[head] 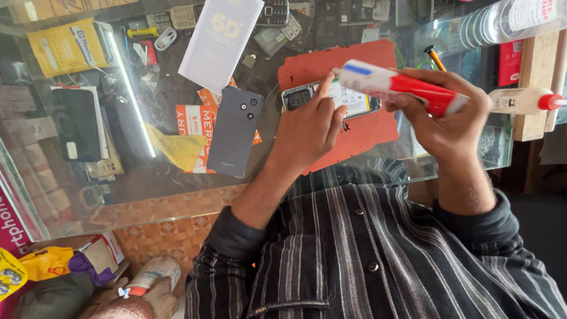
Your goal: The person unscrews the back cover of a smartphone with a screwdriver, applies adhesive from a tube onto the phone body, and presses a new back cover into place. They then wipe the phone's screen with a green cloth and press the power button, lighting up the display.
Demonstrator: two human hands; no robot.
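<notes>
Head view, looking down: a glass-topped surface [177, 195] in a small phone-repair stall, its pane showing a lower shelf crowded with old keypad handsets, loose parts and a yellow packet [62, 46], while a patterned orange floor and a cardboard box of rags show below the near edge. One red work mat [360, 133] lies on the glass, and on it one opened smartphone [345, 97], back removed, with its battery and camera module exposed. One detached grey back cover [235, 131], two lens holes near its top, rests just left of the mat beside one yellow cloth [177, 147] and under the corner of one white screen-protector sleeve [221, 38]. One dark phone [77, 124] lies face up at far left. The left hand [307, 127] hovers over the opened phone, forefinger stretched out to touch its upper edge, the other fingers loosely curled and gripping nothing. The right hand [449, 121] is wrapped firmly around one red-and-white glue tube [401, 85], whose nozzle end points left, above the phone. One white squeeze bottle with a red cap [522, 101] lies on a wooden block at right, one clear plastic bottle [502, 20] above it, and one yellow-handled screwdriver [434, 57] sits by the mat's far corner.
</notes>
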